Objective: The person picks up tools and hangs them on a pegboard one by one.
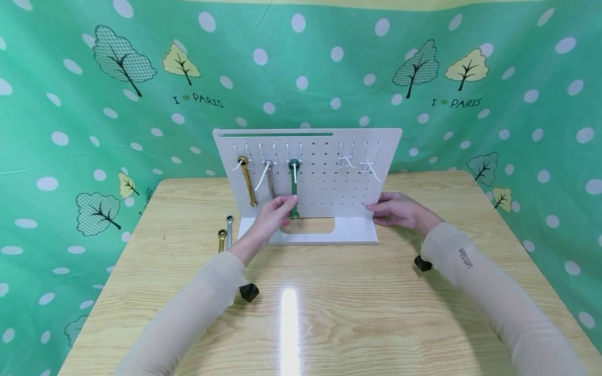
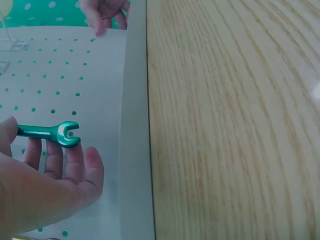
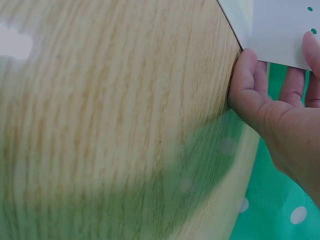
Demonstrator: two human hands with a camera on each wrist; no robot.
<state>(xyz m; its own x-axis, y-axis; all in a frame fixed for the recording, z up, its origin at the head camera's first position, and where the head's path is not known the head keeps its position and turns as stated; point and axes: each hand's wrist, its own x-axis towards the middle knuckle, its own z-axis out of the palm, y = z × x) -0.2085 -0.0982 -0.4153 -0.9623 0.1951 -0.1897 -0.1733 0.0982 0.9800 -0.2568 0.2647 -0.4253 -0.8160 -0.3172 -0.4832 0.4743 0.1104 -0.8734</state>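
A white pegboard stands upright on its flat base near the table's back. From one of its hooks hangs a green wrench, the ring end over the hook. My left hand pinches that wrench's lower shaft; in the left wrist view its open jaw end sticks out past the thumb, fingers behind it. My right hand grips the board's lower right edge, thumb on the front face and fingers behind, as the right wrist view of the hand also shows. A gold wrench and a silver wrench hang left of the green one.
Two more wrenches, one gold and one silver, lie on the wooden table left of the base. Bare white hooks jut from the board's right side. A green dotted cloth hangs behind.
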